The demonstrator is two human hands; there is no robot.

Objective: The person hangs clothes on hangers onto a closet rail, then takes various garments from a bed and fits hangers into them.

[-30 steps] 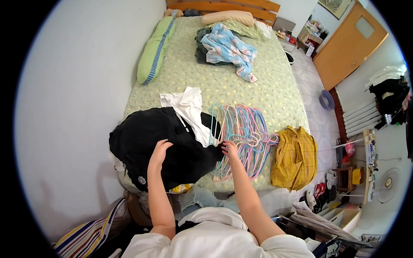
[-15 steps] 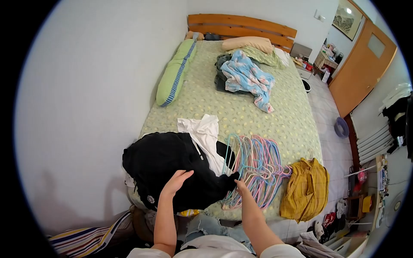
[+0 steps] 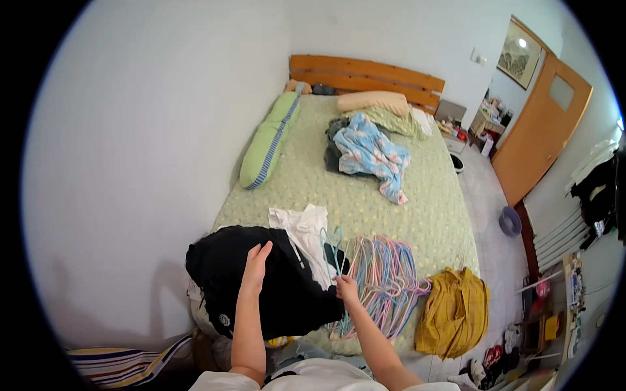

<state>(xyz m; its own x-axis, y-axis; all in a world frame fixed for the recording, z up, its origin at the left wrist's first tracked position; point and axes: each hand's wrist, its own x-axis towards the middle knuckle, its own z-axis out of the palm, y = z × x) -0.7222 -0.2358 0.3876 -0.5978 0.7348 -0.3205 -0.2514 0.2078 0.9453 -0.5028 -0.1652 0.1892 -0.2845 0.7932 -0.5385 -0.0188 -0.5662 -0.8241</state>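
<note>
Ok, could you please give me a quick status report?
Left hand open over black garment. Right hand closed on teal hanger. White garment bunched against black garment; hanger pile close to right hand.

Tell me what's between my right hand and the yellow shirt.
In the head view, colored hangers lie between your right hand and the yellow shirt.

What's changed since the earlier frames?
The right hand has moved from the black garment to a teal hanger, gripped and drawn left of the hanger pile. The left hand has shifted farther from the body. Yellow shirt, blue cloth and green bolster stayed put.
</note>
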